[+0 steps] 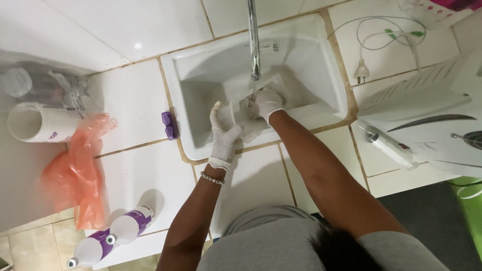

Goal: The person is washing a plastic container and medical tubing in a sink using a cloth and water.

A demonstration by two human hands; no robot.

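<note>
While water runs from the chrome tap into the white sink, my gloved left hand grips a clear plastic piece and my gloved right hand pinches its other end over the basin; a purple clip lies on the tiled counter.

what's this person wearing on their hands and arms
Both hands wear thin white disposable gloves that end at the wrist: the left hand and the right hand. A thin silver beaded bracelet circles the left wrist just below the glove cuff. Both forearms are bare, with short grey sleeves at the shoulders.
</note>
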